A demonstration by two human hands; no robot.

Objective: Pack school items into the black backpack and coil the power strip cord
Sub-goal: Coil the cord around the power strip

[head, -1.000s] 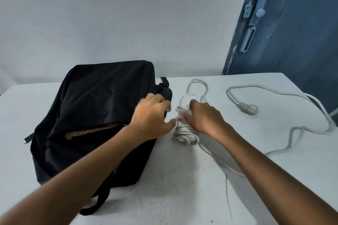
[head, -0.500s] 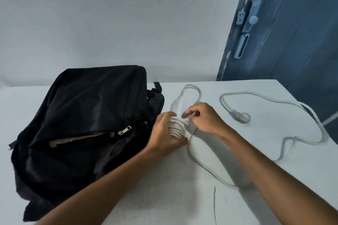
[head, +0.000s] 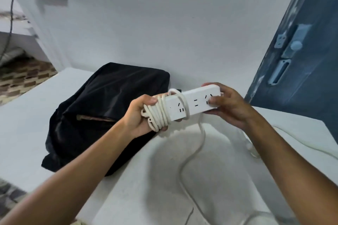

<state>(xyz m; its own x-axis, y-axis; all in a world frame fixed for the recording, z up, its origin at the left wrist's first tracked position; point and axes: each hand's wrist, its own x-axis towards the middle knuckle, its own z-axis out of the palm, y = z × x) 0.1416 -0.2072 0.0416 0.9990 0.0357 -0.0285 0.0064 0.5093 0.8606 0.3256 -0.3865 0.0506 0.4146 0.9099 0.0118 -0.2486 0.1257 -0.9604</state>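
Above the white table [head: 118, 179], both hands hold the white power strip [head: 193, 103] in the air, just right of the black backpack [head: 102, 107], which lies on the table against the wall. The left hand [head: 142, 117] has its fingers curled round the strip's wrapped end and the cord [head: 159, 115] coils there. The right hand [head: 228, 105] pinches the strip's bare end, thumb on the socket face. Loose cord hangs from the strip down to the table. No brand or lettering can be read on the strip.
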